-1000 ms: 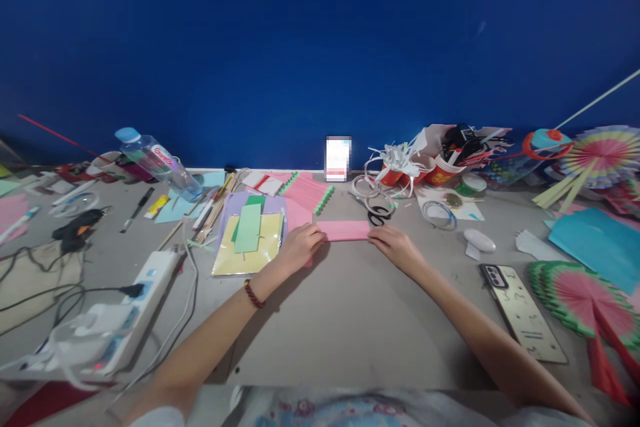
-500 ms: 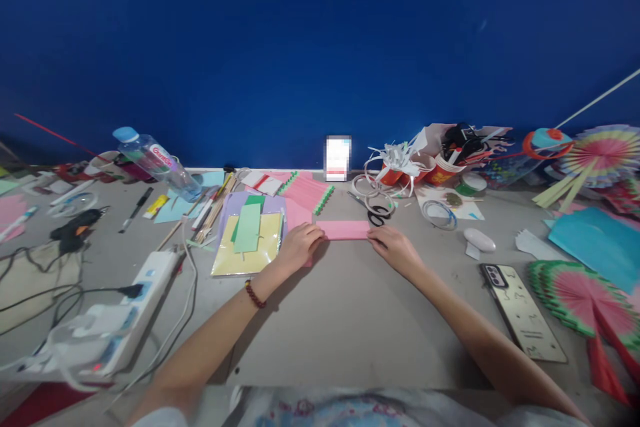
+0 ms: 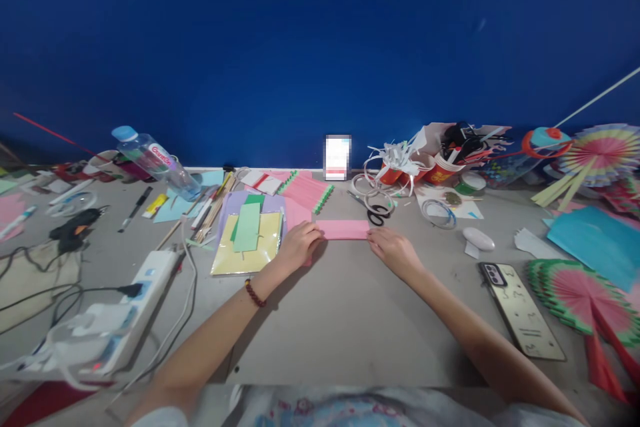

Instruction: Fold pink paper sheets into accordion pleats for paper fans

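A pink paper strip [image 3: 344, 229] lies crosswise on the grey table, stretched between my two hands. My left hand [image 3: 301, 243] is closed on its left end, the fingers pressed together. At the right end, my right hand [image 3: 393, 247] grips the strip with bent fingers. Black-handled scissors [image 3: 379, 215] lie just behind my right hand. Left of my left hand is a yellow sheet in clear wrap [image 3: 267, 247] with a light green paper piece [image 3: 247, 227] on top. Behind the strip rests a pleated pink paper with green edges [image 3: 307, 191].
A clear bottle [image 3: 163, 163] leans at the back left, and a power strip [image 3: 143, 307] with cables lies nearer. Cups of tools [image 3: 443, 167] stand at the back right. A phone [image 3: 523, 310] and a watermelon-patterned fan [image 3: 580, 297] lie at the right.
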Motion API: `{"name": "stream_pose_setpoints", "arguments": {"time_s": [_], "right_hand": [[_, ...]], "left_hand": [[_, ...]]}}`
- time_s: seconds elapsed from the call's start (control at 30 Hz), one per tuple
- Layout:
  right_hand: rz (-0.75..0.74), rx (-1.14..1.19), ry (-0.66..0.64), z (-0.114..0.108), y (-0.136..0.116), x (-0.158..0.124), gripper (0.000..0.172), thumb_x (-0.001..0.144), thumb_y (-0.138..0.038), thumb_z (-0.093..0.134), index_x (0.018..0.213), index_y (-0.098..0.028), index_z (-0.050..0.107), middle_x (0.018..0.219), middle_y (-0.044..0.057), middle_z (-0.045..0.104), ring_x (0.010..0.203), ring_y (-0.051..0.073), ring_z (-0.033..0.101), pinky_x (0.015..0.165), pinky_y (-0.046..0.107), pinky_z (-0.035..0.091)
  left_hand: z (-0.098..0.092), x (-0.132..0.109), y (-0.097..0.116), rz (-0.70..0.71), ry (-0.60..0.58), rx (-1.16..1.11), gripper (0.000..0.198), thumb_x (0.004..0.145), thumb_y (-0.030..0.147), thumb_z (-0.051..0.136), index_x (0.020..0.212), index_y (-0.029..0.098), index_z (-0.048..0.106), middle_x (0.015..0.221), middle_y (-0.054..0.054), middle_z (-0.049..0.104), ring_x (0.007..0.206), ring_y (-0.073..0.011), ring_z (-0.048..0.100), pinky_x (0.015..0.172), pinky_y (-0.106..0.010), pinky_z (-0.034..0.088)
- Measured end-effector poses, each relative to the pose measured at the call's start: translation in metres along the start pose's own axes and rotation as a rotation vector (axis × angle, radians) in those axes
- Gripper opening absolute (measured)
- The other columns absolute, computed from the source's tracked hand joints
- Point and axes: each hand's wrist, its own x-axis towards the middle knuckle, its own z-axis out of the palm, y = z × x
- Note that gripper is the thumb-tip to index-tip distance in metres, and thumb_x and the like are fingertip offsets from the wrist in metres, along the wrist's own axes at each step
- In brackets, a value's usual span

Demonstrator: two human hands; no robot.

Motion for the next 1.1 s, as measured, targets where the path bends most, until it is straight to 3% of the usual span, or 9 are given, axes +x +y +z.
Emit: {"name": "stream_pose_setpoints", "arguments": {"time_s": [0.33,0.5,0.7,0.93,1.1], "right_hand": [[-0.005,-0.010,0.033,0.004,0.000,-0.002,0.023,0.090,-0.014,0.047,0.091,-0.020,0.068,0.098,0.007,0.073,0.095,0.020,0.067,0.087,0.035,0.054],[-0.010,-0.017,0.042,0.007,0.000,-0.003,0.022,0.089,-0.012,0.046,0.089,-0.018,0.068,0.097,0.009,0.073,0.095,0.022,0.067,0.086,0.036,0.054],[-0.010,-0.024,0.036,0.009,0.000,-0.005,0.021,0.091,-0.014,0.046,0.091,-0.018,0.067,0.098,0.009,0.073,0.096,0.022,0.066,0.086,0.036,0.054],[-0.024,-0.023,0.028,0.008,0.000,-0.006,0.021,0.092,-0.014,0.046,0.095,-0.019,0.067,0.100,0.009,0.071,0.098,0.022,0.065,0.089,0.036,0.053],[0.008,-0.088,0.029,0.006,-0.007,-0.006,0.025,0.093,-0.013,0.042,0.094,-0.018,0.067,0.105,0.012,0.067,0.100,0.023,0.061,0.086,0.037,0.052]], "left_hand": [[-0.002,0.000,0.002,0.008,-0.091,0.089,0.019,0.095,0.018,0.045,0.088,0.018,0.062,0.088,-0.006,0.064,0.083,-0.0175,0.057,0.073,-0.031,0.047],[-0.004,-0.003,0.004,0.045,-0.151,0.148,0.015,0.087,0.009,0.051,0.093,0.018,0.061,0.095,-0.007,0.062,0.088,-0.0206,0.055,0.073,-0.034,0.046],[-0.009,-0.004,0.003,0.044,-0.258,0.207,0.044,0.066,-0.003,0.061,0.104,0.019,0.058,0.095,-0.005,0.063,0.087,-0.0220,0.057,0.073,-0.034,0.048],[-0.011,-0.004,0.004,0.058,-0.286,0.254,0.041,0.066,-0.004,0.059,0.101,0.018,0.058,0.091,-0.006,0.060,0.085,-0.0233,0.058,0.072,-0.037,0.047],[-0.012,-0.001,0.011,0.071,-0.291,0.274,0.024,0.076,-0.001,0.056,0.091,0.017,0.057,0.094,-0.008,0.059,0.089,-0.0238,0.058,0.072,-0.037,0.048]]}}
